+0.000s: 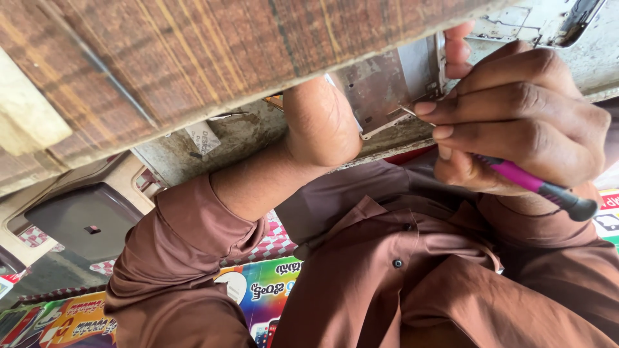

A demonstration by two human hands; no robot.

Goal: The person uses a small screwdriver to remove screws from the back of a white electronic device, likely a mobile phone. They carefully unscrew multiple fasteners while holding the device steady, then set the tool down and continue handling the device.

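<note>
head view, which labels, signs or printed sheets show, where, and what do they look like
Small paper label: on the grey surface under the wooden board, whitish, tilted rectangle, dark print.
Printed poster: bottom centre beneath the brown sleeve, bright green, yellow, blue.
Printed sheet: right edge, white with red and green.

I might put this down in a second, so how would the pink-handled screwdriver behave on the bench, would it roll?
The screwdriver looks slim and round-handled, so it would likely roll. It probably feels light and stiff, pinched in the right hand. Its fine tip may bend if forced.
</note>
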